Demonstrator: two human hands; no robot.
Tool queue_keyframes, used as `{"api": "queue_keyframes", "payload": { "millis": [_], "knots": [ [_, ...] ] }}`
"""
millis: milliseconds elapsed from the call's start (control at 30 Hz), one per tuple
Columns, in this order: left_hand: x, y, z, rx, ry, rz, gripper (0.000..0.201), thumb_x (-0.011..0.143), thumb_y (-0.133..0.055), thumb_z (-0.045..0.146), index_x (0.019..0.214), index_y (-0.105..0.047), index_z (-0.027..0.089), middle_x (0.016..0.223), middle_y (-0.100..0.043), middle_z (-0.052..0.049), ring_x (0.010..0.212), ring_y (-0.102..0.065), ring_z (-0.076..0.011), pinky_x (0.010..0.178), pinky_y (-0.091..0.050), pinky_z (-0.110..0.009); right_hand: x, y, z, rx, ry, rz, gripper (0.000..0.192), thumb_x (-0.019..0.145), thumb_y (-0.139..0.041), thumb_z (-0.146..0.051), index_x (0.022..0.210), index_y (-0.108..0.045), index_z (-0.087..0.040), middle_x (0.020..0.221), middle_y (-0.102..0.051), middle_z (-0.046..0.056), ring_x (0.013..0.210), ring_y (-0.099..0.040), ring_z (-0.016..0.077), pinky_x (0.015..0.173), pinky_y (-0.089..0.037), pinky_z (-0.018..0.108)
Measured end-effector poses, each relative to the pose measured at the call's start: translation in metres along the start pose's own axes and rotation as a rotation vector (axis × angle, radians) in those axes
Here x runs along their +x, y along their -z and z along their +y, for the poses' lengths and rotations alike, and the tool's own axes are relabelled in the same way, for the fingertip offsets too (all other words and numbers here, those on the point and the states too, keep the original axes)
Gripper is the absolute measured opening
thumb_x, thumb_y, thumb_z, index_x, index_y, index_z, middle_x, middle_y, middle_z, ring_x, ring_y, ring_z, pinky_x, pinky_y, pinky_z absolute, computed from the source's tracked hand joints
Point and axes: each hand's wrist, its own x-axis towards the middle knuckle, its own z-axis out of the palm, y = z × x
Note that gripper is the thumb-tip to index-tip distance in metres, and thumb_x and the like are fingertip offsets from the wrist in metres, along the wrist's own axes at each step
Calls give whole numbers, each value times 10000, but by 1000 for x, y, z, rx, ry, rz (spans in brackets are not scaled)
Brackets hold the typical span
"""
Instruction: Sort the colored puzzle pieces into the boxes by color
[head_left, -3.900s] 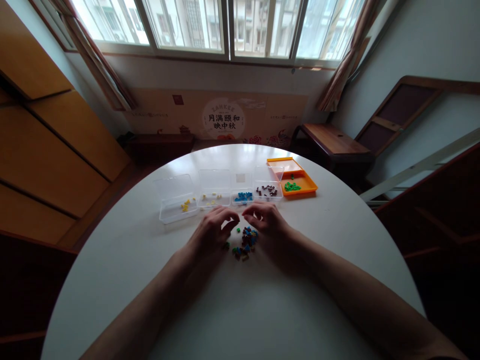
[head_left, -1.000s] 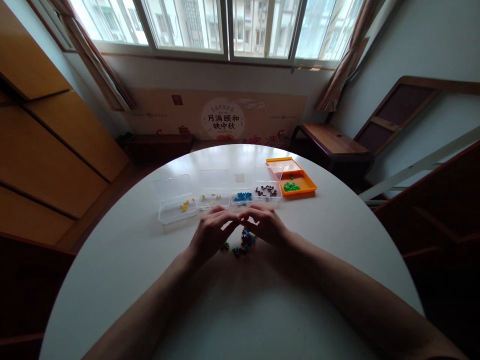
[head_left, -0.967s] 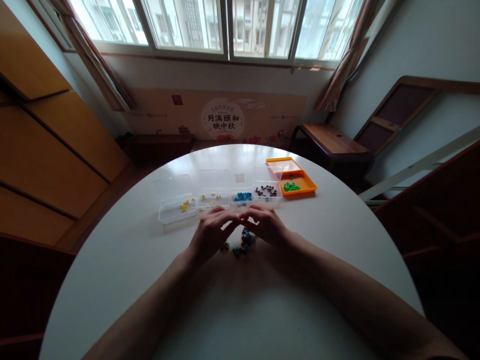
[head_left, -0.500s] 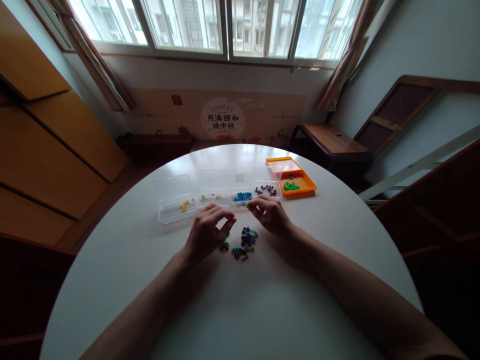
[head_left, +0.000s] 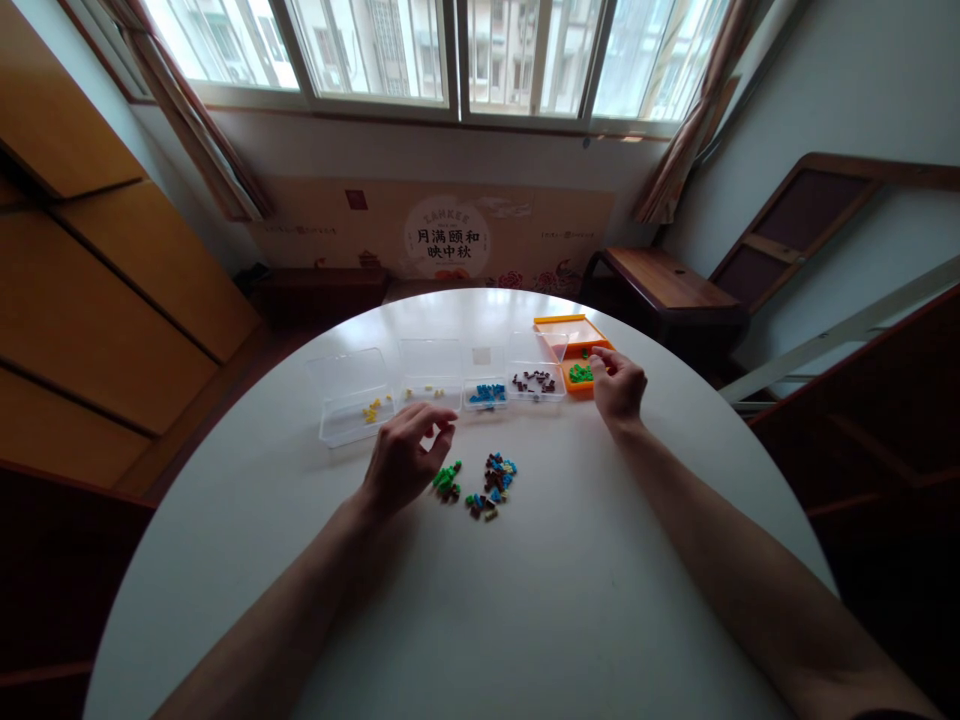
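Note:
My right hand (head_left: pixel 619 385) is over the near right part of an open orange box (head_left: pixel 570 388), fingers pinched. Small green toy bricks (head_left: pixel 580 373) lie in that box, right by the fingertips, which mostly hide what they hold. My left hand (head_left: pixel 409 450) hovers in front of the clear boxes, its thumb and forefinger drawn together; anything between them is too small to make out. Close to its thumb is a little heap of green and brown bricks (head_left: pixel 447 480). A mixed pile of brown, blue and yellow bricks (head_left: pixel 498 478) lies to the right of that.
Open clear boxes stand in a row: two with yellow pieces, a left one (head_left: pixel 341 432) and another (head_left: pixel 429 404), one with blue bricks (head_left: pixel 487 393), one with brown bricks (head_left: pixel 534 382). All rest on a round white table (head_left: pixel 525 620). A wooden stool (head_left: pixel 671 277) stands beyond it.
My right hand has moved right, from above the mixed pile, where a green brick showed at its fingertips, to the orange box. My left hand has shifted slightly left, uncovering more green bricks.

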Motion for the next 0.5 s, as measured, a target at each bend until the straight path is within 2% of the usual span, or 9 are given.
{"api": "queue_keyframes", "payload": {
  "millis": [67,133,233,333,433,500],
  "knots": [
    [1,2,-2,-44,47,-26,94,814,-561,141,839,-646,170,728,-619,-9,596,-527,-100,513,-438,-203,-1,-1,1,11,-9,-2,313,787,-548,-315,952,-735,-126,885,-729,99,709,-622,202,720,-496,348],
    [3,5,-5,-121,99,-117,104,803,-553,142,828,-651,163,677,-608,0,567,-515,-93,508,-428,-198,-5,-2,-1,21,12,-3,289,782,-549,-300,922,-734,-129,864,-726,91,696,-614,194,712,-493,339],
    [4,12,-11,-254,146,-366,129,752,-536,123,788,-653,161,586,-573,21,513,-475,-85,476,-392,-186,-11,-3,-7,43,59,0,260,785,-540,-282,883,-728,-131,842,-713,86,693,-603,186,694,-488,324],
    [5,19,-16,-265,182,-609,122,705,-537,136,743,-650,164,576,-540,31,513,-454,-81,465,-356,-174,-17,-4,-16,56,117,-19,245,796,-530,-272,870,-719,-134,829,-696,79,677,-580,176,669,-481,313],
    [4,28,-17,-211,278,-777,122,699,-544,180,770,-642,158,620,-532,28,565,-472,-89,507,-358,-178,-25,-4,-25,65,197,-52,214,801,-540,-258,844,-712,-139,774,-669,62,656,-550,167,651,-469,302],
    [5,33,-15,-181,332,-841,125,691,-544,198,776,-625,156,637,-523,28,584,-468,-95,522,-348,-185,-30,-5,-31,68,252,-79,196,806,-546,-246,834,-710,-142,747,-651,53,649,-535,164,651,-462,300]
  ]
}}
